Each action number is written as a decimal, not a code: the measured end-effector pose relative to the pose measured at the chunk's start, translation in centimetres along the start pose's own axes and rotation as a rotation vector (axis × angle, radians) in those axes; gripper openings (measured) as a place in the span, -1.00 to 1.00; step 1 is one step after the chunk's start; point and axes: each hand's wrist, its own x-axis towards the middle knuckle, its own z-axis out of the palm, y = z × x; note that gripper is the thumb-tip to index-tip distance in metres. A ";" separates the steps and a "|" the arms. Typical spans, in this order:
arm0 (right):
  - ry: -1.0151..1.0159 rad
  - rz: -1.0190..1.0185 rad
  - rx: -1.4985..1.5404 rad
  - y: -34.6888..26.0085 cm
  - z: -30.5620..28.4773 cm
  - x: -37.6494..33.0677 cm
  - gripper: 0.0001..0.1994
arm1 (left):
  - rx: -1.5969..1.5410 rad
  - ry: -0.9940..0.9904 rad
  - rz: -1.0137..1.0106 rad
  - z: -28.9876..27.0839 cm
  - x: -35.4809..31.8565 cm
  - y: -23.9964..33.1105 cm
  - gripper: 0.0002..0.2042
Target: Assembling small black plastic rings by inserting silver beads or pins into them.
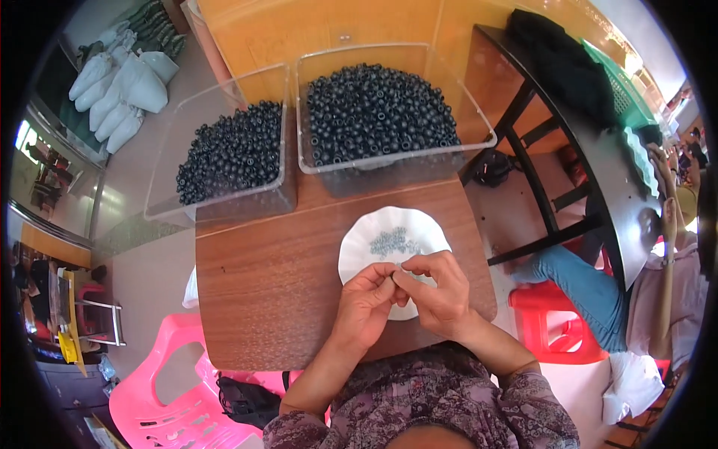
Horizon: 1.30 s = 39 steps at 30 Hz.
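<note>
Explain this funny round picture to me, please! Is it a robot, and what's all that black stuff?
No robot here, just a person's two bare hands, left hand and right hand. The camera sits on their head, looking down, and its very wide lens makes everything bend. On the brown table are two clear tubs full of small dark, round pieces, many with holes, like beads. Nearer the person is a white plate with tiny pale bits. The fingertips meet around a small dark thing, too tiny to make out.
</note>
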 end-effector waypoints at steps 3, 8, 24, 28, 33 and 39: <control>-0.001 0.065 0.157 0.9 -0.5 1.4 -0.72 | -0.088 -0.052 0.037 -0.4 0.6 0.4 -0.82; 0.097 0.207 0.148 3.4 -2.4 7.0 -0.89 | -0.162 -0.189 0.054 -1.7 1.5 0.7 -0.81; -0.525 -0.162 -0.445 14.4 4.6 19.8 -0.86 | -0.074 -0.131 0.077 -3.0 2.3 0.6 -0.83; -0.667 -0.201 -0.599 14.5 5.9 19.9 -0.85 | -0.062 -0.122 0.057 -3.2 2.3 0.3 -0.83; -0.761 -0.177 -0.669 14.5 6.8 20.4 -0.87 | -0.061 -0.120 0.057 -3.4 2.6 0.3 -0.84; -0.738 -0.298 -0.623 14.7 5.9 20.0 -0.90 | -0.009 -0.083 0.072 -3.6 2.6 0.4 -0.82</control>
